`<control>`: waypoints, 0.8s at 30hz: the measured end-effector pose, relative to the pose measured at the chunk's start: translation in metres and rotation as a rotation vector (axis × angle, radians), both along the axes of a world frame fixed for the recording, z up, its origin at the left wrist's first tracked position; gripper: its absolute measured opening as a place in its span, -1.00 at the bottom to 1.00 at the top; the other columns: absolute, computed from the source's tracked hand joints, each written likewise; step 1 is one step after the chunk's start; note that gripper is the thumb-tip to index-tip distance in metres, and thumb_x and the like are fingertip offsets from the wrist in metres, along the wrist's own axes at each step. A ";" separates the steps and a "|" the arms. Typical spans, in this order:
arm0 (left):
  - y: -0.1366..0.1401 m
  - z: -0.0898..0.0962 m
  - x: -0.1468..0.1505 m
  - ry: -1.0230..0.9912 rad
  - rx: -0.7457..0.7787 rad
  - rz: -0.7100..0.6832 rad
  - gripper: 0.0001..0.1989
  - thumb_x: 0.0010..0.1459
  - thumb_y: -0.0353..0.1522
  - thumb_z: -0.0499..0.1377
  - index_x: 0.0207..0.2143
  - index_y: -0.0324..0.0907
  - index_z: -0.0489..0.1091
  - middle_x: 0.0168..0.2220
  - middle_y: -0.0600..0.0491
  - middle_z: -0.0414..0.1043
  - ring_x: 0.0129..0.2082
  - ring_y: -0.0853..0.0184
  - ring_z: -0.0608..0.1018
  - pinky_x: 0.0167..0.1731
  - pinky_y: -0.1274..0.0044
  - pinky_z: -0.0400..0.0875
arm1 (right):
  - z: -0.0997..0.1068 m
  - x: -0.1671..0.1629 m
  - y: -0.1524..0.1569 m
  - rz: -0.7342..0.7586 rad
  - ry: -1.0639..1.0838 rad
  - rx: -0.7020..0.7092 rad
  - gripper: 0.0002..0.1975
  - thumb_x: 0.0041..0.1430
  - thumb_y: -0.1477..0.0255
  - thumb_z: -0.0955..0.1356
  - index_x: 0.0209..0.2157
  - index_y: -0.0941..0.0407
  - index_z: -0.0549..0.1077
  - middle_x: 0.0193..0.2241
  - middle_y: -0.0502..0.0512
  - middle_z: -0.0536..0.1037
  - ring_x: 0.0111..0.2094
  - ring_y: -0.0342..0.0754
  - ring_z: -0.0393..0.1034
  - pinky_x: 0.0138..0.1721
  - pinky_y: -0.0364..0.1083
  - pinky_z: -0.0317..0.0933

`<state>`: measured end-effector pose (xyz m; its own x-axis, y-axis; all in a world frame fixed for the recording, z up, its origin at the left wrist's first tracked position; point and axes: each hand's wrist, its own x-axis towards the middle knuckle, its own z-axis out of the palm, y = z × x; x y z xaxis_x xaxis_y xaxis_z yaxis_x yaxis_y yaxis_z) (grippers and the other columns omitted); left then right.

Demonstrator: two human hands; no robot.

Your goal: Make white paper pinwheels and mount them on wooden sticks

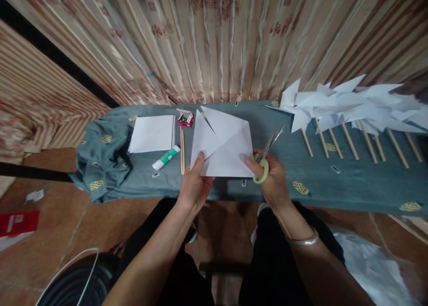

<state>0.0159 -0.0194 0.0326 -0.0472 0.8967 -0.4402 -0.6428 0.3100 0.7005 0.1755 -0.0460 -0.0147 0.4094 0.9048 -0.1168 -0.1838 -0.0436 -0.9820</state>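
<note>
Between my hands is a white square sheet of paper (230, 136), creased along its diagonals, with slits running from two left corners toward the middle. My left hand (195, 183) grips its lower left corner, thumb on top. With the thumb of my right hand (272, 176) pressed on the lower right edge, that hand also keeps hold of scissors (261, 172) with pale green handles, blades pointing up and away. Left of the sheet lie wooden sticks (182, 150), a green and white glue stick (166, 158), and a small red box (185, 118) of tiny metal pieces.
A stack of white paper (153, 133) lies at the left of the cloth-covered table (321, 172). Several paper pinwheels (347, 103) on sticks overlap at the right. Behind hangs a patterned curtain (214, 43). A dark bucket (82, 279) stands on the floor, lower left.
</note>
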 end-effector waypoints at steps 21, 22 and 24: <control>0.021 0.006 -0.033 0.172 0.217 0.040 -0.86 0.11 -0.35 0.29 -0.27 -0.21 0.51 -0.12 -0.10 0.63 -0.03 0.18 0.61 0.00 0.40 0.53 | 0.017 0.027 -0.021 0.936 -0.130 -0.128 -0.35 -0.03 -0.14 0.41 -0.20 0.16 0.56 -0.41 0.14 0.64 -0.44 -0.07 0.44 -0.38 -0.10 0.28; 0.020 0.006 -0.033 0.171 0.210 0.034 -0.85 0.10 -0.35 0.29 -0.25 -0.21 0.51 -0.11 -0.11 0.62 -0.04 0.17 0.61 -0.01 0.40 0.53 | 0.016 0.027 -0.021 0.936 -0.120 -0.129 -0.37 -0.03 -0.13 0.41 -0.20 0.15 0.57 -0.42 0.13 0.64 -0.44 -0.07 0.45 -0.38 -0.11 0.28; 0.020 0.005 -0.032 0.173 0.195 0.025 -0.80 0.10 -0.34 0.30 -0.20 -0.21 0.51 -0.08 -0.12 0.61 -0.04 0.18 0.61 -0.01 0.39 0.53 | 0.014 0.028 -0.021 0.935 -0.097 -0.128 -0.39 -0.03 -0.11 0.43 -0.19 0.14 0.57 -0.42 0.12 0.64 -0.45 -0.08 0.45 -0.40 -0.12 0.28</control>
<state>-0.0159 0.0006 0.0378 -0.1301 0.9613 -0.2429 -0.5142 0.1440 0.8455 0.2032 -0.0672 -0.0006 -0.4618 0.8534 -0.2418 0.0621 -0.2408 -0.9686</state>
